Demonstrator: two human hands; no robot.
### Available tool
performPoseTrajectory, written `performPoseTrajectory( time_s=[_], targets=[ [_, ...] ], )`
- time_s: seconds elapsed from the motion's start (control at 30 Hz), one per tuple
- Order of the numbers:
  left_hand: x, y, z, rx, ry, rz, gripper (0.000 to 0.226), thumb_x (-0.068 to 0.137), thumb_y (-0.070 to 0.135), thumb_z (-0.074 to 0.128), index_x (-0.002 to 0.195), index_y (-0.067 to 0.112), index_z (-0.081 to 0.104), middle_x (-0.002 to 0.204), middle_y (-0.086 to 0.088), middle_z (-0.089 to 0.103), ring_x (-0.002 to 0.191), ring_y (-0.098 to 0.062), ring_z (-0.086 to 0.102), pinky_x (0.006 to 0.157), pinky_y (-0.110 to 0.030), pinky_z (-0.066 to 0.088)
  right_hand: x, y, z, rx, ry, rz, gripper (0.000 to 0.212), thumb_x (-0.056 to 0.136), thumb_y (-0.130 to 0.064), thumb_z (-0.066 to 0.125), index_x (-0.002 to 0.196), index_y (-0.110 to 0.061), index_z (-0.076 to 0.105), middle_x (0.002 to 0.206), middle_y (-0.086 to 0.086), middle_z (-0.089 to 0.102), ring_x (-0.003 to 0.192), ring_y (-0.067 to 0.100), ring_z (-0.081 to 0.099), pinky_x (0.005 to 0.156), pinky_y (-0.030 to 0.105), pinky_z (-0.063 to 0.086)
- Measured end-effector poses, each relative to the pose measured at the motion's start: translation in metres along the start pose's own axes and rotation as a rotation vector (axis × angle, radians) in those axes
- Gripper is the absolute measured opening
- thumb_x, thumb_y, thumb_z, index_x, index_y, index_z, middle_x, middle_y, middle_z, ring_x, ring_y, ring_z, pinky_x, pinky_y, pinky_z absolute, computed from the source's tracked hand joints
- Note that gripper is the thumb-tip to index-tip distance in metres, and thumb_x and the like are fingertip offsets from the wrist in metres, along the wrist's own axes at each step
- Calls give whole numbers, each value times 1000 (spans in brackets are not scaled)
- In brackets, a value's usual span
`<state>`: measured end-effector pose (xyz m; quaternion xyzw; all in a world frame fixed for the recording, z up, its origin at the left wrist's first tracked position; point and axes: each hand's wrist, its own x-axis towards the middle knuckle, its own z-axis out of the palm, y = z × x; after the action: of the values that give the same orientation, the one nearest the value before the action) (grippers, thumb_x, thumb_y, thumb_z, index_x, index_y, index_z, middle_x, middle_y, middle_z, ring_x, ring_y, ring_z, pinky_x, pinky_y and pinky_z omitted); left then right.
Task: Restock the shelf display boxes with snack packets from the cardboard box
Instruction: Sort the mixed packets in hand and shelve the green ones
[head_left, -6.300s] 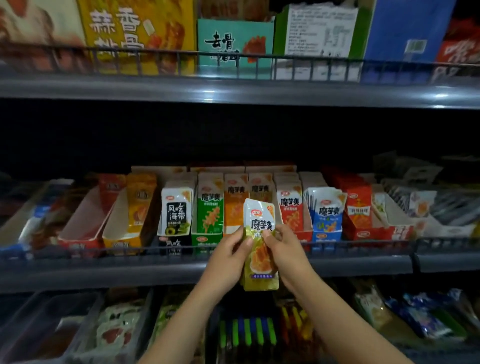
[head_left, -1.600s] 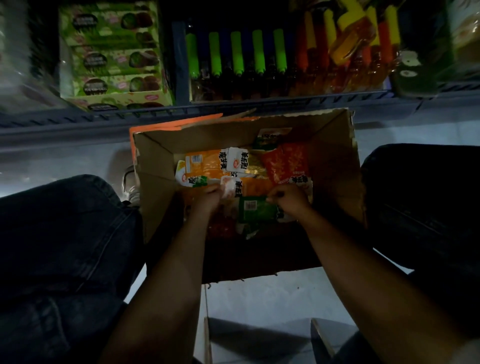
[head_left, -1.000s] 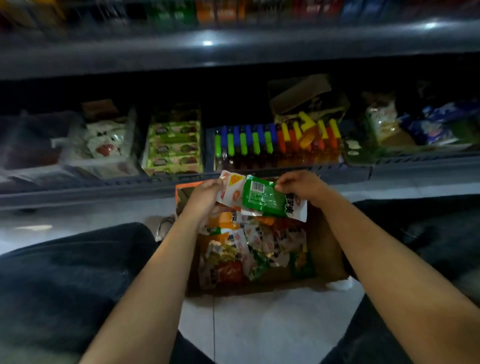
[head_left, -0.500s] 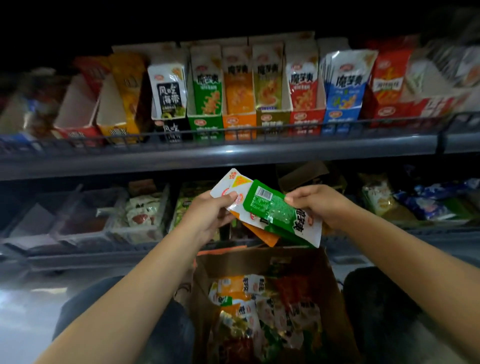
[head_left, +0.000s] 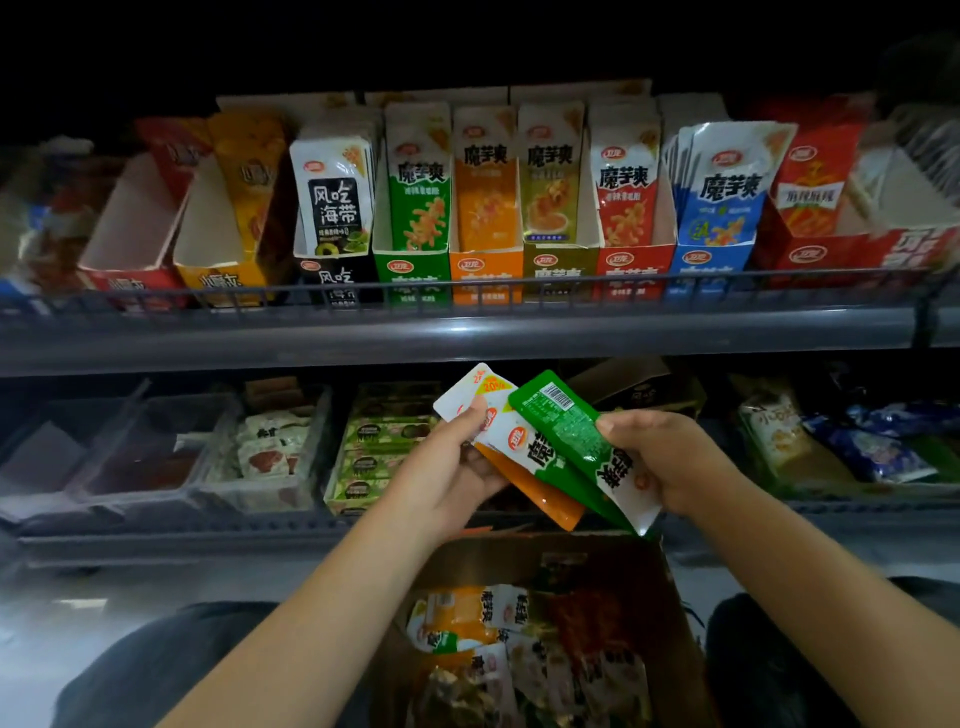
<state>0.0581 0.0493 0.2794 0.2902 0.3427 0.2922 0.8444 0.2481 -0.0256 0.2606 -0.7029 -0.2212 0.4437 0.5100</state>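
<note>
We find both hands raised in front of the lower shelf, sharing a fanned bunch of flat foil snack packets. The left hand (head_left: 457, 467) grasps the upper left end of the bunch, thumb across the white corner of the orange-and-white foil packet (head_left: 540, 493). The right hand (head_left: 670, 462) grasps the lower right end, fingers curled behind and thumb laid on the green foil packet with a barcode label (head_left: 566, 431), which lies topmost with its back facing us. Between these two sits a green-and-white printed packet (head_left: 540, 457); the three overlap and tilt down toward the right hand.

Directly below the hands, between our dark-trousered knees, stands the open brown cardboard box (head_left: 670, 649), holding a loose heap of orange, green and red packets (head_left: 467, 618).

Above the hands, behind the grey metal shelf rail (head_left: 467, 332), runs a row of upright display boxes. The green display box (head_left: 415, 270) and the orange display box (head_left: 485, 270) stand straight above the left hand, each with packets upright inside. Further beyond the left hand, a red display box (head_left: 124, 280) shows bare white card inside.
</note>
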Motion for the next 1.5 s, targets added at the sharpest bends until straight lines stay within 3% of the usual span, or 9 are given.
performPoseTrajectory(
  time_s=[0.1,0.37,0.6,0.73,0.9,1.07,1.13,1.27,1.5],
  targets=[
    [4,-6,2,77,-89,0,43,88,12,56,130,8,48,117,-14,66,103,-28,64,81,-47,55,-4,-3,5,16,58,-18,8,85,-17,66,78,-16,70,92,20,71,93,43,65,85,61,50],
    [11,-12,0,191,69,108,26,92,9,56,117,15,55,111,-10,66,101,-28,62,87,-49,50,-10,-8,2,2,85,-99,10,85,-23,67,81,-14,69,84,15,71,80,35,67,76,53,55],
    [11,-13,-2,151,116,77,26,94,15,55,120,17,54,96,-5,72,81,-20,69,66,-37,54,-13,-15,-6,35,88,-122,8,87,-19,65,82,-13,67,75,10,69,62,23,64,57,32,52],
    [10,-10,-2,180,126,46,27,93,17,57,119,18,53,100,-7,70,83,-22,69,68,-37,53,-17,-20,-7,31,79,-165,10,87,-21,65,79,-16,67,73,8,68,62,21,62,51,29,51],
    [6,-3,-4,236,124,-6,10,94,15,55,98,23,50,85,-4,66,80,-21,62,75,-38,49,-24,-27,-10,55,99,-235,10,86,-24,66,80,-17,70,83,11,70,75,28,66,68,43,55],
    [1,1,-6,280,105,-146,34,96,22,51,127,8,52,113,-17,66,88,-27,65,74,-39,52,-36,-29,-5,-93,90,-506,12,86,-17,65,78,-24,71,76,-10,71,71,-1,65,64,16,52],
    [1,3,-7,275,96,-168,35,95,25,51,124,6,54,107,-18,68,82,-26,68,67,-38,56,-37,-25,-3,-242,47,-619,19,83,-14,67,76,-31,69,74,-21,69,73,-8,63,66,6,47],
    [0,9,-9,241,83,-148,27,96,31,47,104,9,60,77,-13,73,63,-22,71,54,-37,57,-34,-23,-5,-383,-65,-674,23,80,-16,70,77,-38,68,76,-27,68,82,-8,63,75,6,46],
    [-1,15,-8,240,47,-172,38,89,42,53,110,12,63,91,-13,74,74,-24,72,64,-40,53,-25,-20,-5,-644,-99,-765,23,71,-22,75,74,-43,67,92,-25,62,99,-1,51,84,2,35]
  ],
)
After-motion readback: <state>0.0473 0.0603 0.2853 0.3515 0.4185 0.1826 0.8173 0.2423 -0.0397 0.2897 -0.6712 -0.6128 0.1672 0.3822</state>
